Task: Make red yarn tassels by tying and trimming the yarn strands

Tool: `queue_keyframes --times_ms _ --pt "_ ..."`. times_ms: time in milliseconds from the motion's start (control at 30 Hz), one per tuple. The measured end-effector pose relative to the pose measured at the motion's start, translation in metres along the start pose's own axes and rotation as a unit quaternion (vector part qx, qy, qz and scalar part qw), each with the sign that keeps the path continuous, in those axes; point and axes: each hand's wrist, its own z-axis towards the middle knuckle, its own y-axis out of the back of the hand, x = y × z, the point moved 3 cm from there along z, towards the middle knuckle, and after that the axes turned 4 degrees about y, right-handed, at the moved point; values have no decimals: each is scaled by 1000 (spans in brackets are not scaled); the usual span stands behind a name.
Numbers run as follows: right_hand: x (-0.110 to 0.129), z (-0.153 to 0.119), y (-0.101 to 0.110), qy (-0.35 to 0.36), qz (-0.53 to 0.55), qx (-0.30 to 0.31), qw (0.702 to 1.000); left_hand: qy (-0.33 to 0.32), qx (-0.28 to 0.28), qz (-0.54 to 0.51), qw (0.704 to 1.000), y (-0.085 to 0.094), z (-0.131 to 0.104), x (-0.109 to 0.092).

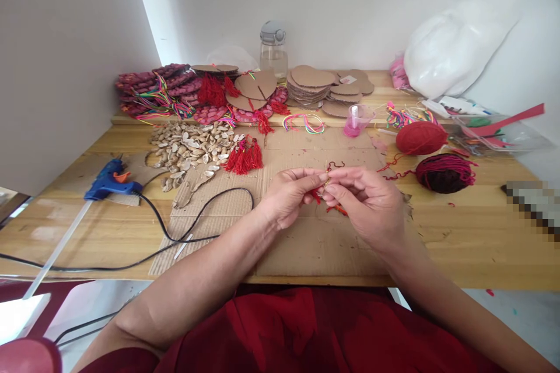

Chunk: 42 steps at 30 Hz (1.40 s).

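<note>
My left hand (295, 192) and my right hand (367, 201) meet above the cardboard sheet, fingertips pinched close together. Red yarn (315, 195) shows beneath the left fingertips, mostly hidden by the fingers. Between the two hands runs a thin yellowish cord (326, 182), which the right thumb and forefinger grip. Orange-red strands (338, 209) stick out below the right hand. Just beyond the fingers, a dark red curly thread (336, 164) lies on the cardboard. Red tassels (244, 156) lie beside the peanut shells, left of my hands.
A blue glue gun (111, 180) with a black cable (196, 227) lies left, near peanut shells (192, 145). Cardboard discs (308, 84), a bottle (273, 55) and braided pieces (153, 93) line the back. Right are a red yarn ball (420, 138), a dark yarn ball (444, 173) and a pink cup (353, 122).
</note>
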Motion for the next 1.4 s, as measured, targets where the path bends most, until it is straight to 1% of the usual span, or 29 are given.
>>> queue_keyframes --times_ms 200,400,467,567,700,800,867,933,1000,1067,1133,1200,1233,1300,1333,1400 --pt "1 0 0 41 -90 -19 995 -24 -11 -16 1000 -1 1 4" --pt "-5 -1 2 93 -128 -9 987 -15 -24 -54 998 -2 3 7" --pt "-6 -1 1 110 -133 -7 985 -13 -30 -54 998 -2 3 8" --pt "-7 2 -2 117 -127 -8 985 -24 -37 -42 998 -1 3 6" --pt "3 3 1 108 -72 -27 991 -51 -57 -11 997 2 4 1" --pt "19 -4 13 51 0 -5 999 -68 -86 -3 994 6 7 -3" --pt "31 -14 25 9 89 28 996 -82 -101 -8 991 9 10 -4" --pt "42 -27 35 -37 182 77 980 -97 -105 -18 989 12 12 -6" --pt "45 -44 44 -109 245 126 955 -112 -106 -30 988 14 13 -7" --pt "42 -63 50 -207 289 174 918 -125 -113 -40 985 17 14 -10" --pt "34 -82 54 -295 306 231 875 -135 -123 -48 982 19 15 -13" --pt "24 -97 57 -345 298 265 849 -144 -126 -50 980 20 15 -15" --pt "20 -102 59 -360 294 265 845 -148 -124 -48 980 20 14 -16" --pt "11 -108 62 -379 290 244 844 -152 -113 -39 981 19 14 -16" --pt "8 -109 63 -382 290 239 844 -153 -107 -36 982 18 13 -16" --pt "5 -109 62 -379 283 247 846 -155 -96 -35 983 16 12 -16"
